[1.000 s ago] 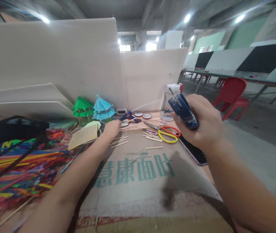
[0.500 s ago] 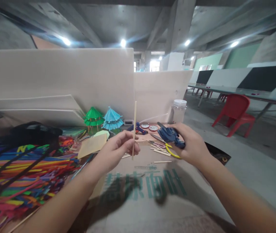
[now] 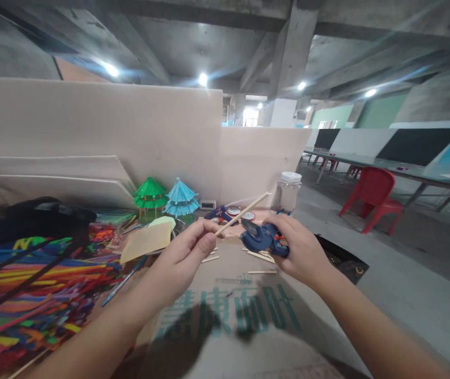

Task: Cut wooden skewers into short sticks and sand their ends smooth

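My left hand (image 3: pixel 193 247) pinches one end of a thin wooden stick (image 3: pixel 244 213) between thumb and fingers. The stick slants up to the right. My right hand (image 3: pixel 302 247) is closed around a blue hand-held cutter (image 3: pixel 262 238), its dark blade pointing left and its jaws apart. The cutter lies just below the stick's raised part; whether they touch I cannot tell. Beneath both hands, several short stick pieces (image 3: pixel 262 272) lie on a cardboard sheet (image 3: pixel 193 358) with green printed characters.
A green paper model (image 3: pixel 149 196) and a blue one (image 3: pixel 179 197) stand at the back by a white panel (image 3: pixel 130 126). A clear jar (image 3: pixel 289 190) stands at right. Colourful strips (image 3: pixel 31 284) are heaped at left. A red chair (image 3: pixel 371 197) stands beyond.
The stick has swung from upright to slanting right. My right hand has brought the cutter slightly left and down, close to it. The camera view has shifted a little.
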`<action>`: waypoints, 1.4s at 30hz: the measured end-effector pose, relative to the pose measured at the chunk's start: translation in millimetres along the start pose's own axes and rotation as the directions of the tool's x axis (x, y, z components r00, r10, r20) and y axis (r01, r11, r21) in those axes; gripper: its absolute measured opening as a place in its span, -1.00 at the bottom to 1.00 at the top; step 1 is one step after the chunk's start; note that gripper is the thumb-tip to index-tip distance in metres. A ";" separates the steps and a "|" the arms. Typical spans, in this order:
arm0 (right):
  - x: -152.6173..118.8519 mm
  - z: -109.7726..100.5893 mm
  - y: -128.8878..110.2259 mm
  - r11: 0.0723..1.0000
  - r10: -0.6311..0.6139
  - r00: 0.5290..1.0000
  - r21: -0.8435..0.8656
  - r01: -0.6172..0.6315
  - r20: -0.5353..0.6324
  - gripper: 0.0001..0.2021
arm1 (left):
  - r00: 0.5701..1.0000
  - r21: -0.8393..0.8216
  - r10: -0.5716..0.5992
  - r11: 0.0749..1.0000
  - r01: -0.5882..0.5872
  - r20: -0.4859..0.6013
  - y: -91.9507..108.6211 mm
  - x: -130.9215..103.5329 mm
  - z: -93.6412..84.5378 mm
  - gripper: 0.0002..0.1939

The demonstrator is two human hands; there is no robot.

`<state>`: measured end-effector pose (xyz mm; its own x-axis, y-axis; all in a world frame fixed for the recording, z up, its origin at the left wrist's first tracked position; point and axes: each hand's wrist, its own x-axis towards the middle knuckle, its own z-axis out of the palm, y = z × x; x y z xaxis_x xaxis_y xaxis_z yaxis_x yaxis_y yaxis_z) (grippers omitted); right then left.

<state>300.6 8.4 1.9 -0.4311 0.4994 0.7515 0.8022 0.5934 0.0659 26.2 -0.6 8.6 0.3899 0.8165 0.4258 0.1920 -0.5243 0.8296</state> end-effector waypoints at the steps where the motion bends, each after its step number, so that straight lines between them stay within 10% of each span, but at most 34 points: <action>1: -0.5 0.7 -0.2 1.000 -0.007 1.000 0.003 0.007 -0.001 -0.63 | 1.000 -0.014 -0.003 1.000 0.003 0.000 1.1 -0.1 -0.1 -0.68; 27: -4.0 3.3 -1.6 0.994 -0.106 0.994 -0.003 0.106 -0.026 -0.44 | 0.984 0.145 0.127 0.979 -0.145 0.127 11.7 -0.4 2.5 -0.66; 42: -6.4 -4.2 -7.4 0.936 -0.298 0.925 -0.262 0.235 -0.236 -0.61 | 0.846 0.258 0.435 0.818 -0.514 0.308 18.1 -1.2 4.3 -0.81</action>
<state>299.3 -1.9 -0.6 -0.5407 0.1360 0.8302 0.7578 0.5073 0.4104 33.1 -12.1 21.6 0.6910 0.3887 0.6095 0.1890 -0.9110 0.3666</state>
